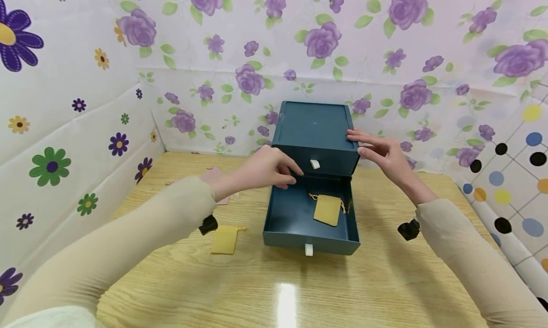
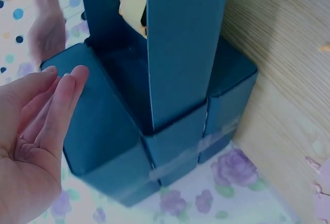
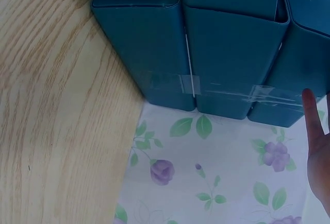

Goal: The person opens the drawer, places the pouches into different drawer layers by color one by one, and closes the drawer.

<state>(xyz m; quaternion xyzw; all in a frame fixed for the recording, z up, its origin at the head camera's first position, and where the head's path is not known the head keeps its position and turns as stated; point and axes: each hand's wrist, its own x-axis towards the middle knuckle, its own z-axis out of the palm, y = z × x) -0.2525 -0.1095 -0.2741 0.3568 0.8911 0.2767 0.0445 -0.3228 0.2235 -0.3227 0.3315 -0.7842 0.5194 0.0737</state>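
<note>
A dark blue drawer unit (image 1: pixel 314 123) stands at the back of the table, its boxes stacked and joined by clear tape (image 3: pixel 227 92). The drawer (image 1: pixel 291 216) below the top one is pulled out, and a small yellow drawstring pouch (image 1: pixel 327 210) lies inside. My left hand (image 1: pixel 274 168) hovers over the drawer's back left, in front of the top drawer's face, fingers loosely bent and holding nothing. At the unit's upper right edge, my right hand (image 1: pixel 387 157) rests its fingertips on the top and side. The right wrist view shows one finger against the box side.
Another yellow pouch (image 1: pixel 224 240) lies on the wooden table (image 1: pixel 239 290) left of the drawer. Behind my left forearm, a pink pouch (image 1: pixel 223 200) is partly hidden. White tabs (image 1: pixel 309 250) serve as drawer pulls. Flowered cloth (image 1: pixel 257 47) covers the walls.
</note>
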